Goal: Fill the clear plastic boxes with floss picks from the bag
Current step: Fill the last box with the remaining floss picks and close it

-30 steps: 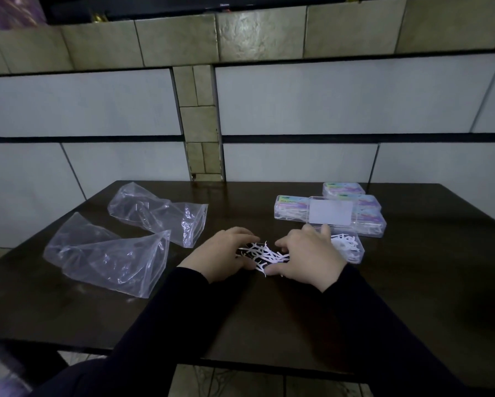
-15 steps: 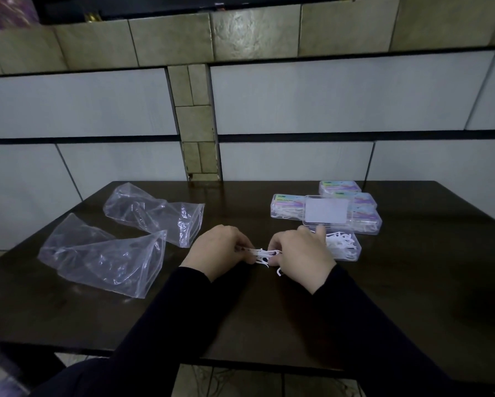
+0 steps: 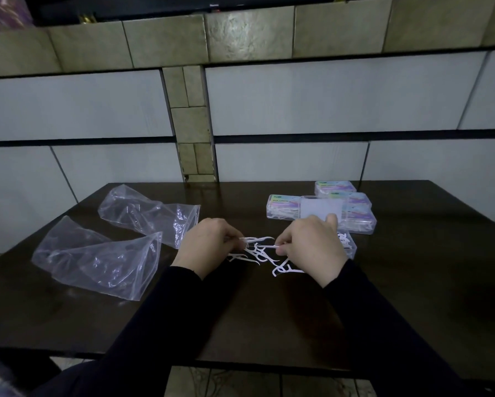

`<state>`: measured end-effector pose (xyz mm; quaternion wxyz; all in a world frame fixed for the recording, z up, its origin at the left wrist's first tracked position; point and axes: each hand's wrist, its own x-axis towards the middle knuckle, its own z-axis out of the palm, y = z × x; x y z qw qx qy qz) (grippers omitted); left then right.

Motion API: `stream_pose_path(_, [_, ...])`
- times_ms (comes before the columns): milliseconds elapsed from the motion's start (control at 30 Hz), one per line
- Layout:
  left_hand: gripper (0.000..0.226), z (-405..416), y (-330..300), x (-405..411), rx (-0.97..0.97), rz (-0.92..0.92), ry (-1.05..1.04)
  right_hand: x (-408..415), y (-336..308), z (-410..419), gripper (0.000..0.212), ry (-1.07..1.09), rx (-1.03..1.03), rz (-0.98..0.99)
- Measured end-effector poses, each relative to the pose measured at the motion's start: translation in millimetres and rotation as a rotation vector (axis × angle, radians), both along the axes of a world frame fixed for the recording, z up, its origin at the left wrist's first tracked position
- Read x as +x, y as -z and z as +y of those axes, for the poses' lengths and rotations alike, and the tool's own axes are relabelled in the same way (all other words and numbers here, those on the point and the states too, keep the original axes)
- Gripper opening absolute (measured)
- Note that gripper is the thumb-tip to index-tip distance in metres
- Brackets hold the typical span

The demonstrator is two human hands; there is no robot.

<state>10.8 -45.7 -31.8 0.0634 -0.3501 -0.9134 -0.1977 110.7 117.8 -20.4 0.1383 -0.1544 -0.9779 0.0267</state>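
- Because the floss picks (image 3: 259, 252) are small and thin, they lie in a loose white pile on the dark table (image 3: 412, 296), near the middle and a bit toward the front edge, where both hands can reach them.
- The left hand (image 3: 207, 246) has its fingers curled and pinches one pick at the left side of the pile.
- The right hand (image 3: 312, 247) has its fingers curled too and pinches a pick at the right side of the pile. The two hands are close, with the pile between them.
- I think the hands hold picks this way to line them up, so they go into a box neatly.
- An open clear box (image 3: 348, 245) sits just behind the right hand, with some picks already in it. Its lid (image 3: 321, 212) stands up behind the hand, which keeps the box ready to take more.
- Closed boxes (image 3: 355, 213) with colored labels sit in a bunch toward the back right corner, out of the way. They look done.
- Two clear bags (image 3: 106, 253) lie toward the left edge. They look almost empty, so the picks seem to have been tipped out.
- A second ago the pile was thick and bunched up between the hands. Now it is thinner and spread out more, with a few picks lying alone near the right wrist.
- The boxes and bags have not moved.
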Motion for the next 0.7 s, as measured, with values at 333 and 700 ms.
stream_pose_path(333, [0.019,31,-3,20,0.276,0.054,-0.022,22,-17,52,0.011,0.082,-0.145,0.061])
stream_pose_path(700, [0.021,112,-7,42,0.445,-0.22,0.134,31,-7,79,0.014,0.123,-0.268,-0.037])
